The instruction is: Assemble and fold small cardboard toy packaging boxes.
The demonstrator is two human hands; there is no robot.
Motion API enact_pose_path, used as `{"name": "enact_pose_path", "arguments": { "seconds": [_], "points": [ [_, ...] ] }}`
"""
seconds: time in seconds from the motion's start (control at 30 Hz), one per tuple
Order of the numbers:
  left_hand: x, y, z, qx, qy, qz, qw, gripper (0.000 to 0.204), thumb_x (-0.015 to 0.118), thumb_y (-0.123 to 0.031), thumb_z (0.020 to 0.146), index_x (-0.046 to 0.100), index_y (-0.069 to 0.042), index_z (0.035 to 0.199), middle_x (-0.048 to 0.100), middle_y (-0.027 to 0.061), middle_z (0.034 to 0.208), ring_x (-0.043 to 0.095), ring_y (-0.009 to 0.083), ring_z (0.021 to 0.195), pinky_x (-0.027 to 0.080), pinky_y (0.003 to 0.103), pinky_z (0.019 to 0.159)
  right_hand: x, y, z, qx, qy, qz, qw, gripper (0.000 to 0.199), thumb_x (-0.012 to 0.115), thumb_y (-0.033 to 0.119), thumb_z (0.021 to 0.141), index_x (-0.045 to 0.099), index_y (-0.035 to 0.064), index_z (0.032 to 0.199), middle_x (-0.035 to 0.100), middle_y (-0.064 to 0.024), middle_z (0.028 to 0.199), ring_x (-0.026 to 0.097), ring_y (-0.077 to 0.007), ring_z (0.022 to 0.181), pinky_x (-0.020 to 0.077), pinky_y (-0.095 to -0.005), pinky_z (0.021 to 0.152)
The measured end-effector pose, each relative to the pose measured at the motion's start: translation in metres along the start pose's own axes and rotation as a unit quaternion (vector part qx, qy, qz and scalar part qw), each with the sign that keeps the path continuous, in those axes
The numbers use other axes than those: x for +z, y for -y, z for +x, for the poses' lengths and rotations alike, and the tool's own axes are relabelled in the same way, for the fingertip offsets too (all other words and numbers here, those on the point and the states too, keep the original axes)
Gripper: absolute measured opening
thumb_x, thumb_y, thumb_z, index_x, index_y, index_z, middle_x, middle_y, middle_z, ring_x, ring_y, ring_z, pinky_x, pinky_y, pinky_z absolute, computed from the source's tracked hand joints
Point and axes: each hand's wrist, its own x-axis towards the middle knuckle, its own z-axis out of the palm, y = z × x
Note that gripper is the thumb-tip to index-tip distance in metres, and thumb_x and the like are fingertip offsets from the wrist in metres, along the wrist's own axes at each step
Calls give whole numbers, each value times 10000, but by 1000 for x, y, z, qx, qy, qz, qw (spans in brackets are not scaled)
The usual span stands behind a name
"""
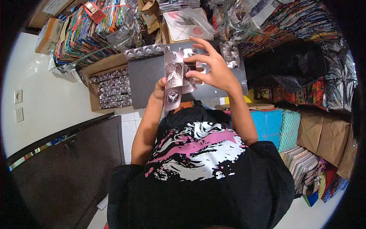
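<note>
A flat, unfolded small carton [174,74] with silvery-purple panels and a winged emblem stands nearly upright in front of me. My left hand [159,91] grips its left edge, thumb over the front. At its right side, my right hand [218,71] has fingers spread, thumb and index tips at the side panels. Whether those tips press on the card is hard to tell. Beneath lies a dark grey tabletop [146,78]. Along its far left edge runs a row of small folded boxes [145,50] in the same print. More such boxes [230,53] sit at the far right corner.
An open cardboard box [91,100] with several rows of small printed boxes stands left of the tabletop. Behind are tied stacks of colourful packets [95,40] and a tape dispenser [94,12]. Wrapped bundles [268,124] and brown parcels [324,131] are on the right. A dark cabinet [72,164] is lower left.
</note>
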Motion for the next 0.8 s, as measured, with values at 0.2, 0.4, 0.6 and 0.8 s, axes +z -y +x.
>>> {"name": "enact_pose_path", "arguments": {
  "seconds": [0.2,0.4,0.6,0.8],
  "points": [
    [9,2,7,-33,28,63,997,1070,895,-433,729,400,29,1558,591,213,1463,608,394,1340,426,568,1204,-10,-18,1,-11,-3,37,999,292,889,286,824,781,73,992,452,-154,1606,562,-376,1381,488,-484,1105],
    [-3,-7,2,-77,-86,160,980,843,894,-252,771,492,68,1440,685,182,1310,709,274,1154,560,395,1043,-18,-25,-2,-6,24,155,988,225,827,162,896,711,-29,879,410,-162,1636,536,-357,1425,470,-475,1143],
    [13,-17,-2,-25,-220,297,929,458,932,-136,791,711,8,1165,770,66,1072,718,143,943,571,311,871,-15,-28,-9,55,26,161,985,196,763,111,956,726,-73,1014,538,-121,1540,621,-224,1267,529,-384,1059],
    [16,-14,-7,36,-271,302,913,303,863,-56,858,728,-4,1124,778,59,1037,724,133,891,579,304,844,10,-40,-17,127,37,307,942,499,753,81,976,578,-62,1421,601,-55,1373,630,-172,1201,549,-358,1022]
  ]
}}
